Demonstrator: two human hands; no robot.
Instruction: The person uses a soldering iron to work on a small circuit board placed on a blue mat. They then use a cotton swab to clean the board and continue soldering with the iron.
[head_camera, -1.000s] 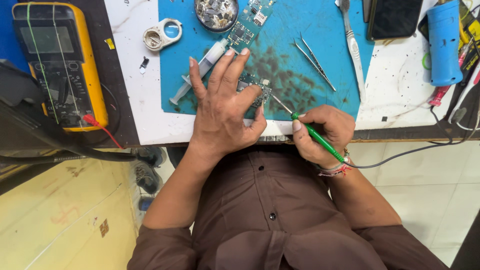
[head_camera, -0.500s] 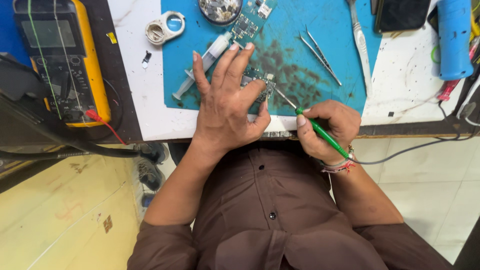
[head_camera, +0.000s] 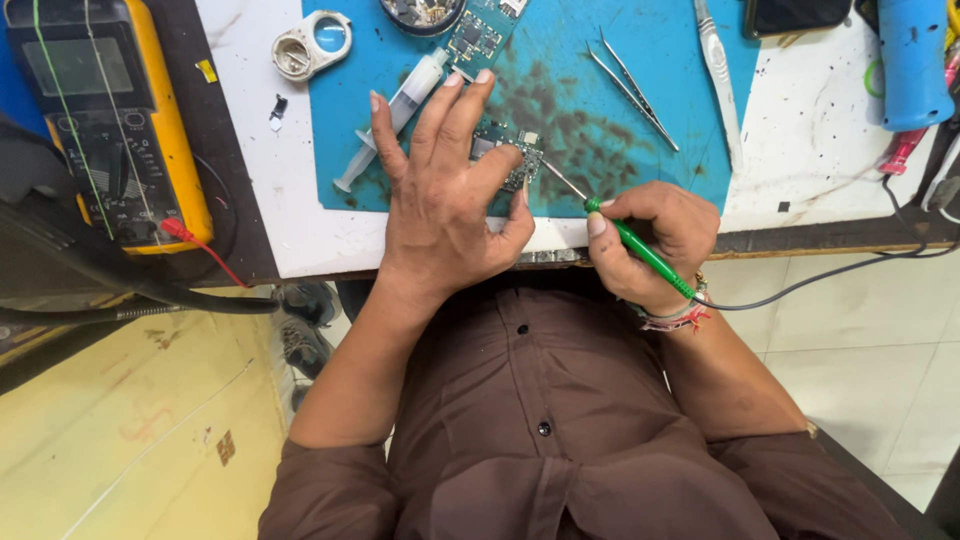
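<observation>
**On the blue mat: two boards, one iron**

On the blue mat (head_camera: 660, 60) I count two circuit boards, one syringe (head_camera: 395, 115), one pair of tweezers (head_camera: 632, 85). My left hand (head_camera: 445, 215) lies flat, fingers spread, pinning the small circuit board (head_camera: 515, 155). My right hand (head_camera: 655, 245) pinches the green soldering iron (head_camera: 640, 250), its tip at the board's edge.

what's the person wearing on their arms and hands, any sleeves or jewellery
Both arms come out of a dark brown buttoned shirt with the sleeves rolled up above the elbows, so the forearms are bare. The left hand has no ring, glove or band. The right hand is ungloved too, with a red and white thread band at the wrist.
</observation>
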